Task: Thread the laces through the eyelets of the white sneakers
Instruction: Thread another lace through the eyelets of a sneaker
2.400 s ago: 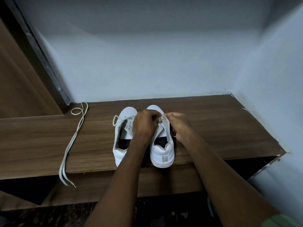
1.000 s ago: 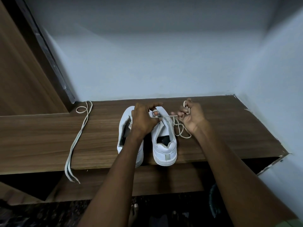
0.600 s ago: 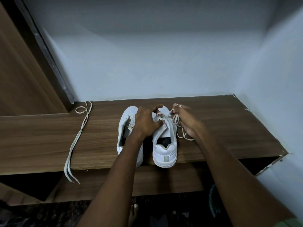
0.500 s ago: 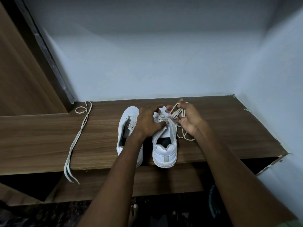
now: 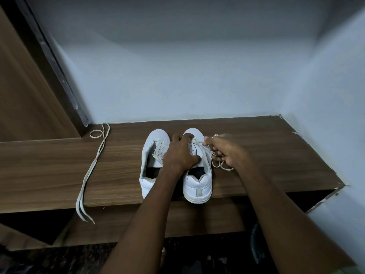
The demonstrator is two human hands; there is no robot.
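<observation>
Two white sneakers stand side by side on a wooden shelf (image 5: 276,155), heels toward me. The left sneaker (image 5: 152,165) has bare eyelets and no lace. My left hand (image 5: 180,153) lies over the front of the right sneaker (image 5: 197,184), fingers curled around its tongue and eyelet flap. My right hand (image 5: 225,151) pinches the cream lace (image 5: 221,167) just right of that shoe; the lace runs from the front eyelets into my fingers and loops loose on the shelf. The eyelets under my left hand are hidden.
A second cream lace (image 5: 92,167) lies loose on the shelf's left part, its ends hanging over the front edge. Grey walls close the back and right. A wooden panel (image 5: 23,91) stands at left. Below the shelf is a dark gap.
My right hand pulled the lace out to the right, then came back close to the right sneaker's front. My left hand stayed on that shoe. The camera view shifted slightly.
</observation>
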